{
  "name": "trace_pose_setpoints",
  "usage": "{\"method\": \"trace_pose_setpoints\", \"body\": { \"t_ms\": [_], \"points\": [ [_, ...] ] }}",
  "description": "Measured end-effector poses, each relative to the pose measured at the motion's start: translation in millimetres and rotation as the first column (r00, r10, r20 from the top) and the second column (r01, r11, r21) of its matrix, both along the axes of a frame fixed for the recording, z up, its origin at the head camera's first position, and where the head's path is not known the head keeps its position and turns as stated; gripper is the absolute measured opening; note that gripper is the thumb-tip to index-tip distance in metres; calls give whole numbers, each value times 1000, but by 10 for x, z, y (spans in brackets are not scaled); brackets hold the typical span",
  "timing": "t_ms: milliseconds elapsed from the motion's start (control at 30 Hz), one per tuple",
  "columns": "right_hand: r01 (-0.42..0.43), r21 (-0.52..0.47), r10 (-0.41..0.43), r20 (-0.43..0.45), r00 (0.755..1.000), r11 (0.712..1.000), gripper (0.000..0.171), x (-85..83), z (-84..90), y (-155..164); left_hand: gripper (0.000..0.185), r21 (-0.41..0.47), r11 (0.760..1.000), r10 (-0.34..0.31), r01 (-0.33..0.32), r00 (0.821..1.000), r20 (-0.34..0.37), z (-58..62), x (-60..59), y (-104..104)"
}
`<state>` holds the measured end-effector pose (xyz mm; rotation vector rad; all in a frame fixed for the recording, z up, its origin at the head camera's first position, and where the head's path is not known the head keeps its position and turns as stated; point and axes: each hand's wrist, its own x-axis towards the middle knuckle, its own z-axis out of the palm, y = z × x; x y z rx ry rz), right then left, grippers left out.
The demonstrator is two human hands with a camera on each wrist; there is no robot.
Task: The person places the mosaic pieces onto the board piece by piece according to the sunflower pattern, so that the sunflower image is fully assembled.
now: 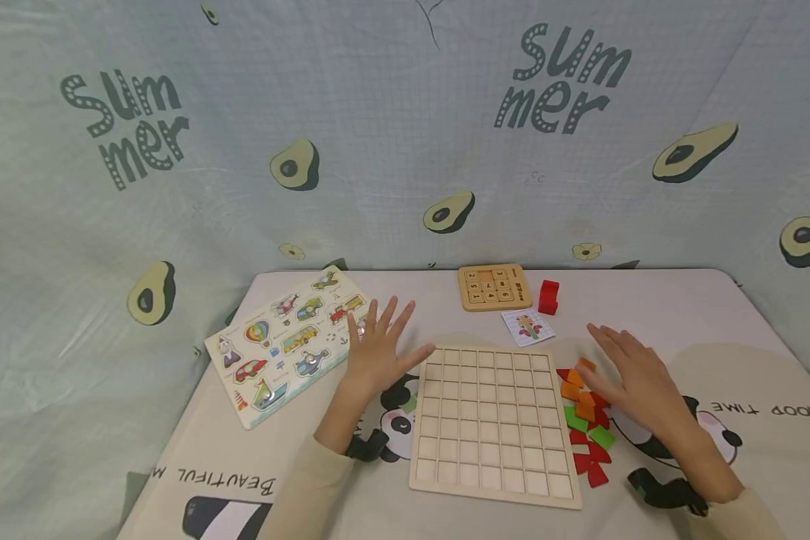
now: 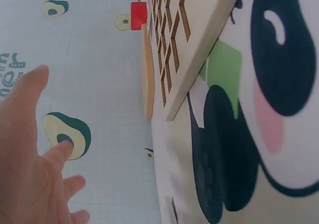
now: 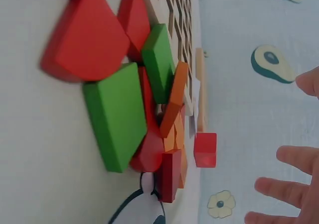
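Observation:
In the head view, my left hand (image 1: 376,356) is raised with its fingers spread, between a picture puzzle board and the far left corner of a wooden grid board (image 1: 493,427). The compartments of the grid board hold nothing. My right hand (image 1: 637,379) hovers with straight fingers beside a loose pile of flat pieces. Orange pieces (image 1: 585,406) lie at the pile's far end, green pieces (image 1: 602,437) in the middle and red pieces (image 1: 597,474) towards me. Close up in the right wrist view, a green piece (image 3: 117,117) leans against red ones. Neither hand holds anything.
The picture puzzle board (image 1: 283,352) with vehicle shapes lies at the left. Behind the grid are a wooden number sliding puzzle (image 1: 517,304), a red block (image 1: 549,298) and a pattern card (image 1: 528,327). A printed curtain (image 1: 378,112) hangs along the table's far edge.

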<state>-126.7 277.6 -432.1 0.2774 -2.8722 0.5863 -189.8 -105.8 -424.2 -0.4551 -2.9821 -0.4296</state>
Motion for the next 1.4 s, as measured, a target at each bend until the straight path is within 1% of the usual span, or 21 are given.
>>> {"method": "trace_pose_setpoints", "body": {
  "t_ms": [67, 133, 233, 333, 367, 433, 567, 667, 833, 933, 1000, 1133, 1400],
  "points": [
    [-2, -13, 2, 34, 999, 1000, 73, 47, 2, 6, 81, 15, 999, -34, 34, 999, 26, -26, 8, -14],
    [2, -34, 1, 88, 996, 999, 70, 90, 6, 12, 80, 31, 996, -82, 81, 996, 46, -49, 18, -32],
    [10, -72, 3, 180, 984, 997, 67, 143, -3, 32, 78, 38, 987, -158, 156, 986, 54, -83, 29, -63],
    [-10, -127, 38, 219, 975, 992, 57, 183, -43, 53, 77, 58, 976, -214, 210, 974, 78, -113, 41, -90],
    [-18, -138, 49, 220, 974, 990, 53, 194, -63, 60, 77, 67, 974, -224, 218, 970, 98, -125, 43, -98],
    [-47, -167, 80, 202, 976, 985, 44, 214, -105, 68, 77, 95, 970, -235, 223, 960, 150, -148, 49, -115],
    [-115, -189, 141, 133, 981, 975, 31, 237, -185, 90, 78, 151, 968, -233, 199, 939, 254, -194, 55, -153],
    [-170, -200, 192, 97, 977, 965, 28, 242, -228, 119, 82, 175, 962, -253, 209, 923, 289, -212, 52, -185],
    [-233, -226, 256, 78, 964, 946, 28, 239, -266, 144, 89, 222, 937, -329, 271, 897, 294, -225, 47, -236],
    [-267, -239, 287, 51, 957, 934, 29, 228, -286, 135, 89, 242, 928, -351, 284, 884, 310, -232, 41, -254],
    [-280, -247, 298, 38, 954, 928, 29, 225, -292, 123, 88, 245, 925, -360, 291, 878, 315, -239, 37, -265],
    [-281, -262, 303, 44, 952, 923, 27, 223, -292, 105, 85, 247, 917, -380, 313, 873, 305, -244, 32, -276],
    [-286, -278, 312, 53, 949, 917, 29, 209, -278, 107, 82, 239, 914, -389, 327, 874, 293, -241, 17, -280]
  ]
}}
